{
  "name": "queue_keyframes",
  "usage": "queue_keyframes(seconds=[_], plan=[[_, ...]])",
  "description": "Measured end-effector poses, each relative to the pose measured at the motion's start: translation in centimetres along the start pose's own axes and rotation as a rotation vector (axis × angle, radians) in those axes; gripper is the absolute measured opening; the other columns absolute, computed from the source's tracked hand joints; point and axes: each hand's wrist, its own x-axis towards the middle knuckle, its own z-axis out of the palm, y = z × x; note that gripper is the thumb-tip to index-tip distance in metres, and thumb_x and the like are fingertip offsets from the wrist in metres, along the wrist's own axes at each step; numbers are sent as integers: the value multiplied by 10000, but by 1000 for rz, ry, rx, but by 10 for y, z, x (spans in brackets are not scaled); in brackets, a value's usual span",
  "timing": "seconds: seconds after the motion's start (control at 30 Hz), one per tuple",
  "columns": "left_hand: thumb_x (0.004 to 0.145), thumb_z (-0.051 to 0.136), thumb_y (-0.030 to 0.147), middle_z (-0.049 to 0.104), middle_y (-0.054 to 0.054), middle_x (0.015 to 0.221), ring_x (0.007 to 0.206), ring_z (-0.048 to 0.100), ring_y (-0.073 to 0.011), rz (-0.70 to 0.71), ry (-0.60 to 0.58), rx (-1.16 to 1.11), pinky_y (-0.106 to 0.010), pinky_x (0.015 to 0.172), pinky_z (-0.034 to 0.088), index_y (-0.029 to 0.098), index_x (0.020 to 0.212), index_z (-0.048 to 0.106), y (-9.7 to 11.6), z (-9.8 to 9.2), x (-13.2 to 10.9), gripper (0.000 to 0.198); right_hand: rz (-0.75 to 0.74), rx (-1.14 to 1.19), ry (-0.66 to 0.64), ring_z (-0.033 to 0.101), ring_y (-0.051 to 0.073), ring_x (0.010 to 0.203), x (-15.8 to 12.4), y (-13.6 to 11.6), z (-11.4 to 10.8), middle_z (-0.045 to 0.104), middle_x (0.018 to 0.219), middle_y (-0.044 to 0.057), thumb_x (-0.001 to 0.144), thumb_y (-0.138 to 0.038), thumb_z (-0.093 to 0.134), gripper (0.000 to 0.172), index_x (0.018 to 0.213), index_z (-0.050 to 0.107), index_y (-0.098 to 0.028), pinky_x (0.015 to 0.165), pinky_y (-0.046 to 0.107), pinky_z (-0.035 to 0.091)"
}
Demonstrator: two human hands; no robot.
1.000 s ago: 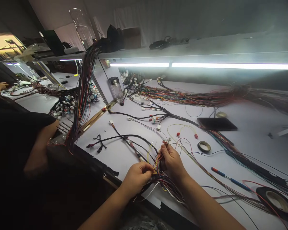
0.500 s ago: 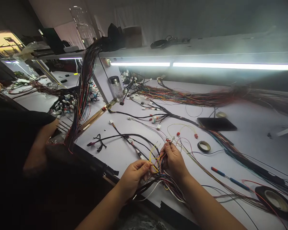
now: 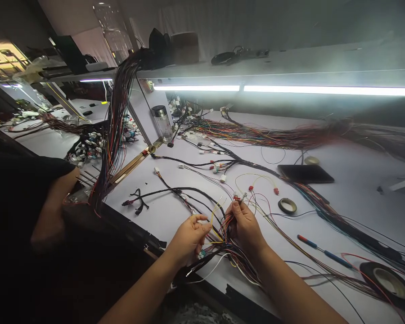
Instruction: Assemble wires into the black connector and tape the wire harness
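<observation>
My right hand [image 3: 245, 225] is closed around a bunch of thin wires. A red connector [image 3: 236, 198] and a whitish one [image 3: 244, 196] stick out above its thumb. Left of it, my left hand [image 3: 189, 238] has its thumb and forefinger parted close to loose yellow wires [image 3: 213, 220]. Under the fingers of that hand shows a small teal and white connector [image 3: 201, 255]; whether they touch it is hidden. Below both hands runs the thick multicoloured wire bundle [image 3: 238, 256] of a harness, and black-sleeved branches [image 3: 189, 191] spread out to the left.
Right of the hands lie a tape roll [image 3: 286, 206], a red and blue screwdriver-like tool [image 3: 324, 253], and a big black tape roll [image 3: 388, 282]. Behind are a black tablet-like slab [image 3: 305, 173], a lidded bottle [image 3: 162, 122] and wire bundles [image 3: 256, 135]. A co-worker's arm [image 3: 56, 207] is at left.
My left thumb and forefinger have parted and drawn slightly left from the yellow wires. The teal connector has come into view below them. My right hand keeps its hold.
</observation>
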Motion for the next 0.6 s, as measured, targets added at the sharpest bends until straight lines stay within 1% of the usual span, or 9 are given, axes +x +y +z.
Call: queue_keyframes(seconds=[0.07, 0.17, 0.23, 0.3, 0.37, 0.4, 0.47, 0.53, 0.6], plan=[[774, 638, 496, 425, 136, 432, 291, 307, -65, 27, 32, 135, -189, 343, 232, 196, 1034, 488, 4, 1, 6, 425, -16, 18, -17, 431, 96, 437, -1, 0, 1, 506, 583, -34, 887, -587, 513, 414, 736, 521, -202, 409, 222, 377], [747, 675, 479, 494, 92, 457, 394, 435, -96, 142, 68, 332, -202, 422, 294, 189, 967, 568, 9, 1, 17, 380, -31, 37, -41, 439, 95, 465, -3, 0, 1, 516, 608, -28, 869, -590, 542, 419, 728, 526, -196, 433, 220, 390], [740, 682, 473, 526, 63, 485, 455, 488, -115, 188, 38, 353, -216, 471, 332, 178, 896, 625, 11, 1, 22, 339, -33, 44, -52, 438, 90, 467, -3, 0, 1, 514, 607, -31, 869, -581, 552, 414, 728, 532, -192, 434, 213, 386], [779, 632, 502, 537, 47, 513, 480, 502, -121, 194, 7, 315, -228, 506, 364, 169, 841, 644, 11, 2, 22, 339, -33, 47, -45, 426, 82, 451, -2, 0, 1, 504, 590, -38, 878, -570, 548, 409, 726, 534, -190, 420, 203, 371], [830, 555, 538, 581, 22, 596, 534, 529, -125, 203, 19, 275, -231, 535, 392, 167, 840, 639, 9, 1, 14, 380, -25, 47, -19, 407, 75, 421, 0, -1, 1, 492, 563, -48, 889, -569, 531, 409, 729, 530, -192, 394, 196, 350], [844, 541, 539, 622, -4, 685, 601, 563, -134, 227, 29, 255, -233, 563, 413, 166, 837, 638, 9, 0, 8, 385, -19, 45, -5, 406, 74, 408, 1, -1, 1, 493, 554, -49, 892, -571, 523, 411, 731, 527, -193, 383, 194, 345], [858, 563, 499, 674, -62, 929, 823, 622, -171, 299, 9, 225, -248, 684, 465, 163, 833, 650, 7, -4, -10, 348, -4, 41, 21, 417, 77, 394, 3, -1, 1, 508, 546, -48, 893, -577, 515, 412, 736, 521, -196, 370, 192, 344], [888, 567, 416, 673, -87, 1102, 1027, 612, -210, 347, -105, 232, -285, 850, 473, 169, 861, 673, 6, -9, -30, 270, 9, 35, 44, 411, 75, 372, 4, -1, 1, 508, 524, -51, 890, -586, 511, 418, 735, 514, -199, 354, 189, 335], [925, 532, 324, 684, -87, 1149, 1095, 609, -220, 393, -262, 316, -323, 940, 460, 186, 902, 688, 4, -14, -45, 209, 18, 29, 63, 378, 72, 342, 5, -2, 1, 479, 481, -64, 882, -604, 506, 431, 728, 506, -201, 335, 185, 316]])
